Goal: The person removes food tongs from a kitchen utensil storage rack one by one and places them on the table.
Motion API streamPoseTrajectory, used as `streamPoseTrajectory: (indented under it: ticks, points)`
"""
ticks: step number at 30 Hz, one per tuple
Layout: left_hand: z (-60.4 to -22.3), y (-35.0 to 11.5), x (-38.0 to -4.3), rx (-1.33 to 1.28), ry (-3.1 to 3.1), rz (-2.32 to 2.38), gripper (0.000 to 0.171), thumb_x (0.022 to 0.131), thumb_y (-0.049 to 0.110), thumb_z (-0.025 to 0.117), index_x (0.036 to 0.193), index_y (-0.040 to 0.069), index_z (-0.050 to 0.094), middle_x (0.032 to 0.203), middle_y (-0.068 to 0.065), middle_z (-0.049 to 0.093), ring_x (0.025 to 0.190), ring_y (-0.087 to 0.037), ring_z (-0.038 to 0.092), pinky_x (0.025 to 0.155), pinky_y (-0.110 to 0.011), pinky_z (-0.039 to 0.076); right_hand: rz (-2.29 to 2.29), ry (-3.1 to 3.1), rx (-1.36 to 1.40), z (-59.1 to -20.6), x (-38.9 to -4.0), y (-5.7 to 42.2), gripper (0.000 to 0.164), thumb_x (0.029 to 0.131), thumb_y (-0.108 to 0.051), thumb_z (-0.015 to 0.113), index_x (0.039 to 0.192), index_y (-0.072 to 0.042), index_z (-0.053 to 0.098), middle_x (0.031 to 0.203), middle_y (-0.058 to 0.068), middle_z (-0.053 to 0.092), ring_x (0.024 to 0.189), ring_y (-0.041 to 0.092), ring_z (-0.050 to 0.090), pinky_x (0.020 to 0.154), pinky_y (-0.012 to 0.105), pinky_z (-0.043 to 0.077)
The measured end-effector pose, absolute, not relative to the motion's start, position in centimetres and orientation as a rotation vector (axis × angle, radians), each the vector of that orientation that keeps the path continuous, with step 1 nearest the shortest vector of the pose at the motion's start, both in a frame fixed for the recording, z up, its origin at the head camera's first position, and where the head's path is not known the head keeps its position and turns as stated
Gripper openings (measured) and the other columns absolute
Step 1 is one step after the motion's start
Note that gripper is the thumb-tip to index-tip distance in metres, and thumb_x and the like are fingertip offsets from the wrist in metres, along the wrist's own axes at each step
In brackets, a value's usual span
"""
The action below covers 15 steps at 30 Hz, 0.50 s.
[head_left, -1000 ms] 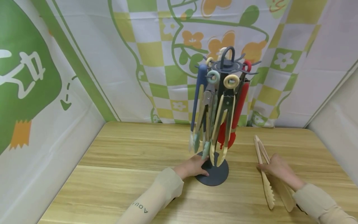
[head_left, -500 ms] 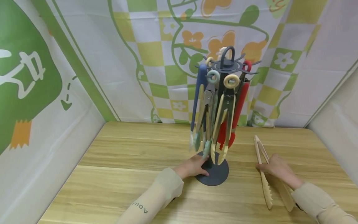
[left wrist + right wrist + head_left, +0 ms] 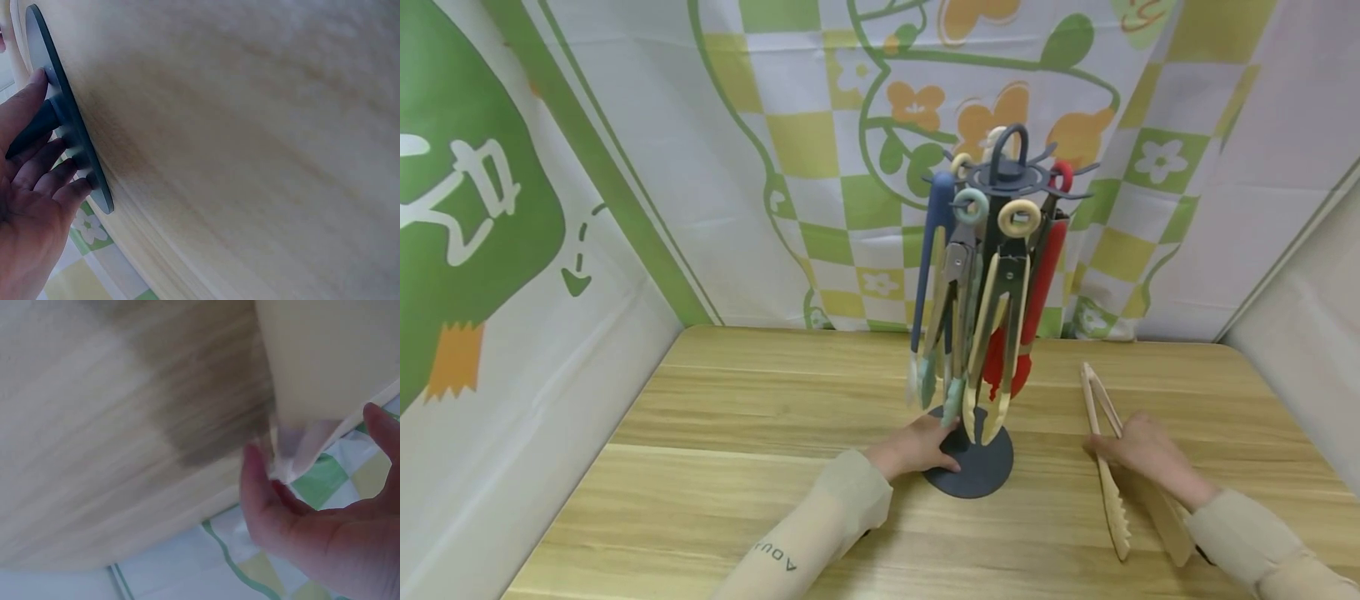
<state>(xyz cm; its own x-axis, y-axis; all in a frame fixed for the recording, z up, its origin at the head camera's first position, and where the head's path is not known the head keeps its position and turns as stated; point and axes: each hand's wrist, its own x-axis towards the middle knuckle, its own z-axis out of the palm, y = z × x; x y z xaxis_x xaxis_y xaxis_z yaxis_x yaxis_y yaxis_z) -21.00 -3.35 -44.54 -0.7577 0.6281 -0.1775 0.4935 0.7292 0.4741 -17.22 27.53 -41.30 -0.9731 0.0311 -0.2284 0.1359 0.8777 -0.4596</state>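
A dark grey rotating stand, its base (image 3: 981,477) flat on the table, carries several hanging tongs. My left hand (image 3: 917,446) rests on that base; in the left wrist view its thumb and fingertips press the disc on either side of the post (image 3: 37,128). Pale wooden tongs (image 3: 1111,504) lie to the right of the stand, hinge end away from me and arms spread. My right hand (image 3: 1153,458) spans them near the middle, thumb on one arm and fingers at the other. In the right wrist view the tongs (image 3: 331,362) appear large between thumb and fingers.
From the stand's hooked top (image 3: 1011,175) hang cream-tipped tongs (image 3: 992,350), mint-tipped tongs (image 3: 957,262), blue ones (image 3: 927,275) and red ones (image 3: 1043,292). Behind the wooden table (image 3: 722,400) is a patterned curtain (image 3: 812,142).
The wooden tongs' arms have spread slightly apart under my right hand. The cream-tipped tongs sway a little. My left hand stays in place on the base.
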Motion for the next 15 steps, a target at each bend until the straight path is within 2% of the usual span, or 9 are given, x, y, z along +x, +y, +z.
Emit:
streamPoseTrajectory:
  ticks: [2, 5, 8, 10, 15]
  points:
    - [-44.5, -3.4, -21.0, 0.865, 2.601, 0.580, 0.072, 0.079, 0.024, 0.074, 0.136, -0.003, 0.040, 0.135, -0.014, 0.047, 0.123, -0.021, 0.045, 0.097, -0.024, 0.039, -0.651, 2.876, 0.103, -40.9, -17.2, 27.4, 0.052, 0.081, -0.046, 0.063, 0.074, 0.003, 0.044, 0.065, 0.011, 0.044, 0.053, 0.020, 0.042, 0.044, 0.031, 0.037]
    - [-44.5, -3.4, -21.0, 0.862, 2.600, 0.573, 0.073, 0.079, 0.025, 0.073, 0.137, -0.002, 0.039, 0.135, -0.013, 0.047, 0.124, -0.021, 0.045, 0.097, -0.024, 0.038, -0.587, 2.940, 0.042, -40.3, -17.5, 27.2, 0.063, 0.084, -0.043, 0.062, 0.088, 0.017, 0.046, 0.078, 0.028, 0.050, 0.065, 0.034, 0.051, 0.055, 0.043, 0.046]
    - [-44.4, -3.4, -21.0, 0.886, 2.612, 0.566, 0.072, 0.079, 0.025, 0.074, 0.136, -0.003, 0.040, 0.133, -0.014, 0.049, 0.122, -0.022, 0.046, 0.098, -0.024, 0.038, -0.591, 2.996, -0.041, -39.8, -17.7, 26.9, 0.071, 0.084, -0.038, 0.063, 0.107, 0.027, 0.042, 0.095, 0.040, 0.049, 0.079, 0.044, 0.053, 0.069, 0.053, 0.046]
    - [-44.3, -3.4, -20.9, 0.904, 2.620, 0.569, 0.072, 0.078, 0.024, 0.075, 0.135, -0.004, 0.041, 0.131, -0.015, 0.050, 0.121, -0.022, 0.047, 0.097, -0.024, 0.039, -0.610, 3.017, -0.098, -39.5, -17.8, 26.6, 0.075, 0.084, -0.034, 0.064, 0.116, 0.028, 0.037, 0.103, 0.043, 0.047, 0.087, 0.048, 0.052, 0.074, 0.056, 0.044]
    - [-44.2, -3.3, -20.8, 0.913, 2.629, 0.563, 0.072, 0.077, 0.024, 0.076, 0.134, -0.005, 0.042, 0.130, -0.015, 0.052, 0.120, -0.022, 0.049, 0.096, -0.023, 0.039, -0.618, 3.034, -0.260, -38.5, -17.7, 25.8, 0.069, 0.082, -0.027, 0.066, 0.119, 0.025, 0.039, 0.114, 0.043, 0.045, 0.101, 0.054, 0.046, 0.084, 0.060, 0.040]
